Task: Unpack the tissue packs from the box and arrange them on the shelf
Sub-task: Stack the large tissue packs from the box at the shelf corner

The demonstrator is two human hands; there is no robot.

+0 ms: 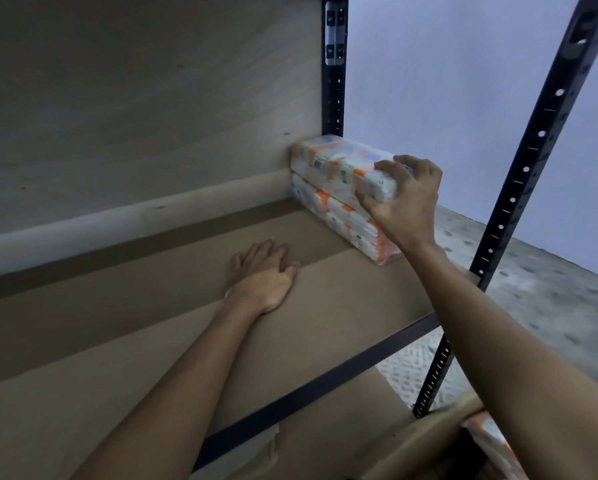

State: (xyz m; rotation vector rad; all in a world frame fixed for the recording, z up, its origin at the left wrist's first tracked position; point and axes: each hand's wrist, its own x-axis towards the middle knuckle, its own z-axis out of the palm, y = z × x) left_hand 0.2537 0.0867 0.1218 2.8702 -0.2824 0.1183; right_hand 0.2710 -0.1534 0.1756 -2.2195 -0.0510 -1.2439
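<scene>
Two white-and-orange tissue packs are stacked at the right end of the brown shelf board (152, 323), against the back panel. My right hand (406, 199) grips the near end of the upper tissue pack (335, 164), fingers curled over its top and thumb on its side. The lower tissue pack (346, 220) lies flat under it. My left hand (264, 275) rests palm down on the shelf board, fingers straight, to the left of the stack. At the bottom right an open cardboard box (425, 441) shows another tissue pack (491, 441) inside, partly hidden by my right forearm.
A black perforated metal upright (519, 188) stands at the shelf's front right corner, another black upright (333, 64) at the back. A dark metal rail (325, 382) edges the shelf front. Speckled grey floor (550, 299) and a pale wall lie to the right.
</scene>
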